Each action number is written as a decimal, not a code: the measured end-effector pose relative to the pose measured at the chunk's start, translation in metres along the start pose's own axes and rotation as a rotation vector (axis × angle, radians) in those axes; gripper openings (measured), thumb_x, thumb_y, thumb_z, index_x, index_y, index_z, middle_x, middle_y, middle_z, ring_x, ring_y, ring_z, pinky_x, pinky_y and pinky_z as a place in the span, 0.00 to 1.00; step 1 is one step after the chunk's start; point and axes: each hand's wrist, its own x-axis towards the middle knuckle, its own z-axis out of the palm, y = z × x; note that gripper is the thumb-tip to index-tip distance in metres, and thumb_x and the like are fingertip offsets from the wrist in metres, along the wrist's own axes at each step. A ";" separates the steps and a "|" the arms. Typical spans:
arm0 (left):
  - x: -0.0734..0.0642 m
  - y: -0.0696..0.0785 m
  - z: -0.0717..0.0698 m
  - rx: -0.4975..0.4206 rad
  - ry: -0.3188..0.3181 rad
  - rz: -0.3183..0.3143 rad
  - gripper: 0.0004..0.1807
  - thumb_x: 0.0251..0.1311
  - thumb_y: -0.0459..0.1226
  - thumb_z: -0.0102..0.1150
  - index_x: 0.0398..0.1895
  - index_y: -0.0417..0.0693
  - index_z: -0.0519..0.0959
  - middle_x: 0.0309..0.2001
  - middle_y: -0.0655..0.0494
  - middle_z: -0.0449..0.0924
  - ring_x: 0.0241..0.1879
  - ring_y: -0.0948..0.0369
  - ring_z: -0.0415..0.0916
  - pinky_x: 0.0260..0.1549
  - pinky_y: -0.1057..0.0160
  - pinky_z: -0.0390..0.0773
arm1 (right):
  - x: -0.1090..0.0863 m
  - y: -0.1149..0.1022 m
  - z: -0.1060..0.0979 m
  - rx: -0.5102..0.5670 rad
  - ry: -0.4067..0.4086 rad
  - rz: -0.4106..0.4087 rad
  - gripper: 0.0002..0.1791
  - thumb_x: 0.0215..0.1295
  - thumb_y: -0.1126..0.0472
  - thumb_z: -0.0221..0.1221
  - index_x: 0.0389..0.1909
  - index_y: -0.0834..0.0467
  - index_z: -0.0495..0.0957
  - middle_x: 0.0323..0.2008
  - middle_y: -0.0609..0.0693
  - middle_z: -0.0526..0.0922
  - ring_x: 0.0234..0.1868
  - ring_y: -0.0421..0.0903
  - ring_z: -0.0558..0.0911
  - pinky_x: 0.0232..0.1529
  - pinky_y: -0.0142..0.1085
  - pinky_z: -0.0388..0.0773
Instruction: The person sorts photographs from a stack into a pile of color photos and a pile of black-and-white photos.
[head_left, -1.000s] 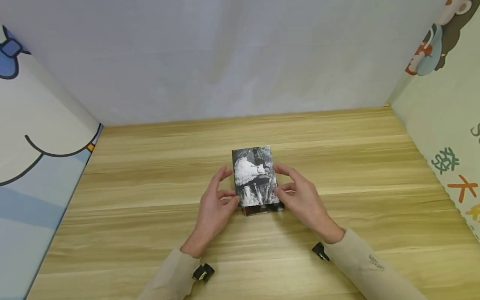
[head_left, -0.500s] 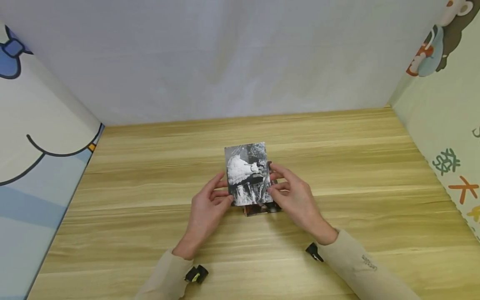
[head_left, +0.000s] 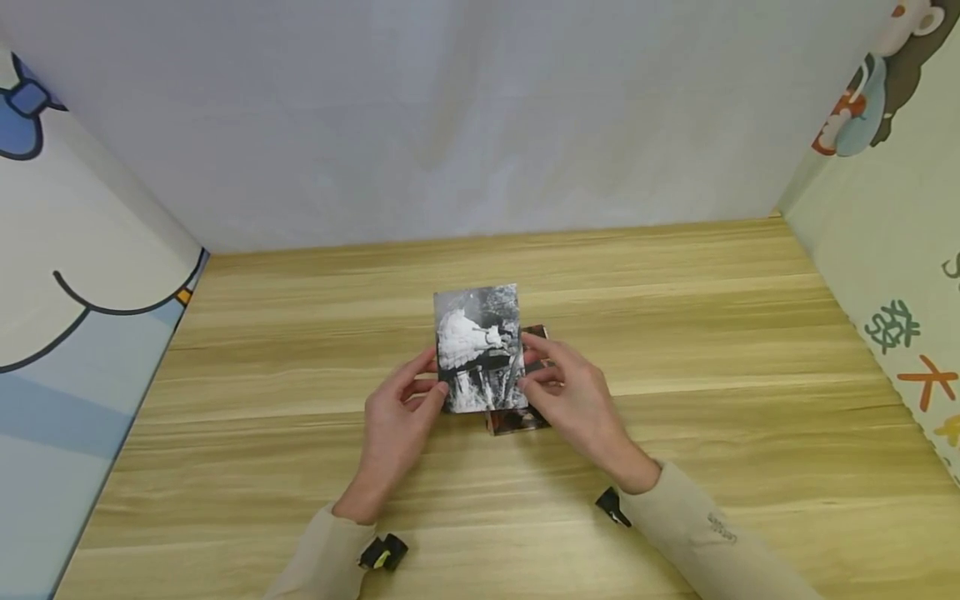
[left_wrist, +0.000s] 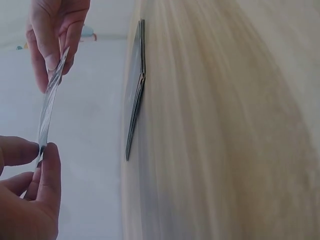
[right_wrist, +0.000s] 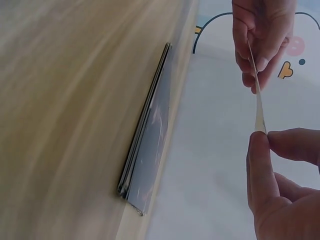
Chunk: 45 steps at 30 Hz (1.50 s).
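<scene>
Sleeves: the pale left sleeve (head_left: 322, 554) and right sleeve (head_left: 712, 525) came in from the near edge, small dark lettering on the right one.
Black devices: one (head_left: 382, 552) sat beside the left cuff, another (head_left: 611, 506) beside the right; both had shifted leftward with the arms.
Left hand: the left hand (head_left: 397, 421) pinched the picture's left edge near its lower corner, thumb in front, fingers nearly closed on the thin sheet.
Right hand: the right hand (head_left: 573, 396) pinched the opposite edge likewise, thumb and fingers almost meeting.
Black-and-white picture: the picture (head_left: 480, 350) was held up between both hands, slightly bowed, clear of the pile; it had travelled left from a second earlier, when it covered most of the pile.
Pile: the dark-edged pile (head_left: 517, 419) lay on the worktop (head_left: 300, 333), its far right corner now uncovered.
Walls: a plain pale back wall (head_left: 480, 108) stood beyond, between a cartoon-printed left panel (head_left: 75, 208) and right panel (head_left: 862, 208).
</scene>
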 end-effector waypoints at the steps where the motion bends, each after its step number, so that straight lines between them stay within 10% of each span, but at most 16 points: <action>1: 0.000 0.000 -0.001 0.003 0.007 0.004 0.29 0.61 0.20 0.64 0.68 0.35 0.76 0.53 0.38 0.81 0.47 0.46 0.84 0.45 0.70 0.85 | 0.000 0.000 0.001 0.001 -0.001 -0.002 0.35 0.59 0.76 0.68 0.69 0.65 0.73 0.50 0.59 0.82 0.44 0.53 0.87 0.45 0.33 0.87; 45: -0.002 -0.008 -0.049 0.084 0.092 -0.015 0.27 0.60 0.18 0.63 0.64 0.36 0.80 0.49 0.39 0.81 0.41 0.70 0.80 0.43 0.74 0.84 | 0.011 -0.011 0.050 -0.116 -0.017 -0.074 0.33 0.60 0.72 0.70 0.67 0.63 0.76 0.44 0.53 0.85 0.38 0.47 0.88 0.42 0.32 0.87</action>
